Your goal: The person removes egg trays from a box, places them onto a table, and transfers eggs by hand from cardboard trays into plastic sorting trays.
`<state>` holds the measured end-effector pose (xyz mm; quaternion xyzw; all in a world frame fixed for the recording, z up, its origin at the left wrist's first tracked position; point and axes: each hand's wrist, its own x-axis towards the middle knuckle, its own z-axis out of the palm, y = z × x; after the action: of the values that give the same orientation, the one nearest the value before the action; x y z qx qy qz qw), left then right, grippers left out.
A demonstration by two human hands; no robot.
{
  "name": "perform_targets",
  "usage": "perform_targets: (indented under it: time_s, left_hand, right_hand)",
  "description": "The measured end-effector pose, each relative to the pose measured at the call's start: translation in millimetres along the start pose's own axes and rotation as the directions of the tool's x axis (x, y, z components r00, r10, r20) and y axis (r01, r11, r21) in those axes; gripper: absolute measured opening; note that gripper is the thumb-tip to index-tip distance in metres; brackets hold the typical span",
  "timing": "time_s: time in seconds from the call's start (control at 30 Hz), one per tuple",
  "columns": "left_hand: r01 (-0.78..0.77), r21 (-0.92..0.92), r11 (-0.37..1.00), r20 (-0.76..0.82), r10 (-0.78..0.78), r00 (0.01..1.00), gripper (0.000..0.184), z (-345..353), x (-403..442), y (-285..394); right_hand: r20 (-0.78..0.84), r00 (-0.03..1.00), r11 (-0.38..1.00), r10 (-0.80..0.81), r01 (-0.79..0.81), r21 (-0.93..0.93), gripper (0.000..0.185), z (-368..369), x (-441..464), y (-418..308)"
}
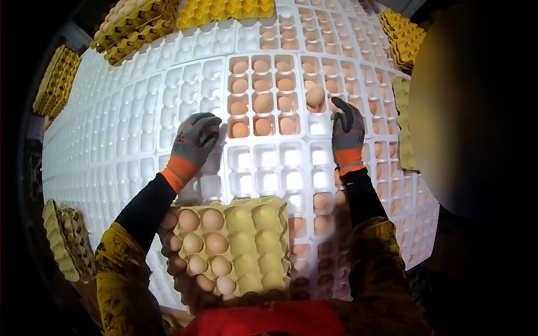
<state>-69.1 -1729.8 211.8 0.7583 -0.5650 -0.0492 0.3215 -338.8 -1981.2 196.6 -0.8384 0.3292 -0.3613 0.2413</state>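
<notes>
Both hands wear grey gloves with orange cuffs. My left hand point(199, 137) is over empty cells of the white foam trays point(225, 168), its fingers curled and nothing plainly visible in them. Over the foam trays to the right, my right hand point(347, 126) has bent fingers beside an egg partly hidden at its fingertips. Just left of it, a brown egg point(315, 96) sits high at a cell above an empty one. Between the hands, a block of cells holds brown eggs point(262, 103). Nearest my body lies a yellowish pulp tray point(246, 246), with eggs on its left side and bare cups on its right.
Stacked yellow trays point(227, 11) stand at the back, some with eggs point(120, 19). More yellow trays stand at the far left point(56, 81) and back right point(400, 39). Pulp trays point(70, 241) lean at the lower left, and another point(408, 123) lies at the right.
</notes>
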Motion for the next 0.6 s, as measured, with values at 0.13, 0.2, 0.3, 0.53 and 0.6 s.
perform_targets:
  time_s: [0.13, 0.2, 0.3, 0.53, 0.6]
  left_hand:
    - [0.268, -0.360, 0.894, 0.032, -0.275, 0.961, 0.033, -25, 1, 11]
    - [0.282, -0.349, 0.894, 0.057, -0.280, 0.958, 0.034, -46, -1, 21]
    - [0.267, -0.390, 0.881, -0.011, -0.295, 0.956, 0.033, -80, -27, 27]
    - [0.479, -0.500, 0.722, -0.089, -0.593, 0.800, 0.030, -125, -123, 49]
    - [0.498, -0.507, 0.703, -0.088, -0.617, 0.782, 0.029, -121, -144, 57]
  right_hand:
    - [0.044, 0.985, 0.944, -0.165, 0.170, -0.282, 0.045, 32, 28, 4]
    - [0.117, 0.986, 0.937, -0.118, 0.150, -0.316, 0.044, 33, 32, 5]
    - [0.120, 0.990, 0.995, -0.079, 0.071, 0.072, 0.040, 15, 33, -8]
    - [0.208, 0.926, 0.933, -0.314, 0.341, -0.111, 0.035, -2, 3, -8]
    - [0.117, 0.937, 0.939, -0.330, 0.339, -0.064, 0.030, 17, 14, -37]
